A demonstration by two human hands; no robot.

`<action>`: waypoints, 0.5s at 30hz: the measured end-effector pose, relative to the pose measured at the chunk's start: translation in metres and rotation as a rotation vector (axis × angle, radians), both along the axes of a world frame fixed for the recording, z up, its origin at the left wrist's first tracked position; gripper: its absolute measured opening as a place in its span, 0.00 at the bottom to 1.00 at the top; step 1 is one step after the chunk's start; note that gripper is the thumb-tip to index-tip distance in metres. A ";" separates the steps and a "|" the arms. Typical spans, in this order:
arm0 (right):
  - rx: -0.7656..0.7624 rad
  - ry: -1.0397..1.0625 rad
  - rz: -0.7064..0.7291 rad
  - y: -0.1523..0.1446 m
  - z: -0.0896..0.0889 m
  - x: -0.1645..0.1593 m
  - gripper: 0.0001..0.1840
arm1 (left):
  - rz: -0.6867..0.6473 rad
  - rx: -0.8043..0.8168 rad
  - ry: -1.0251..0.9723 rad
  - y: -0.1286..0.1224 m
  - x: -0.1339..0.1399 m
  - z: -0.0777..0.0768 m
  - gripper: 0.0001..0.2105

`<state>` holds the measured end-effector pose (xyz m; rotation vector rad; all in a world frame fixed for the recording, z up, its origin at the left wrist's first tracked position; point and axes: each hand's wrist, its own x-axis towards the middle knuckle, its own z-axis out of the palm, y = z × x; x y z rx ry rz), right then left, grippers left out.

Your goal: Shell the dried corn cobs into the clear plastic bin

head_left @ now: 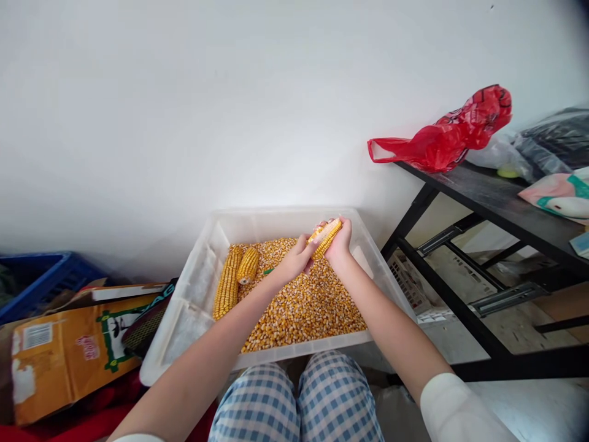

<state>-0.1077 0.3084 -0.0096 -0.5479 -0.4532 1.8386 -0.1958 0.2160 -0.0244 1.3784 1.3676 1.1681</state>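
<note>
Both my hands hold one corn cob [327, 238], tilted with its far end up to the right; a pale strip without kernels runs along it. My left hand [298, 256] grips its lower left end, thumb along the cob. My right hand [341, 240] wraps the upper right end. Below them, loose corn kernels [308, 310] fill much of a whitish plastic bin [280, 216]. At the bin's left lie a long corn cob [227, 283] and a shorter corn cob [248, 265], both covered in kernels. A small green thing [269, 271] shows partly behind my left wrist.
At right stands a black table [497, 196] with a red plastic bag [448, 138] hanging over its edge. A torn orange cardboard box [78, 350] and a blue crate [50, 276] sit at left. My checkered knees [294, 399] are against the bin's near side.
</note>
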 end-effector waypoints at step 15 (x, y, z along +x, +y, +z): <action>-0.112 -0.062 0.105 0.013 -0.016 -0.003 0.12 | -0.001 -0.129 -0.022 0.005 0.002 -0.004 0.24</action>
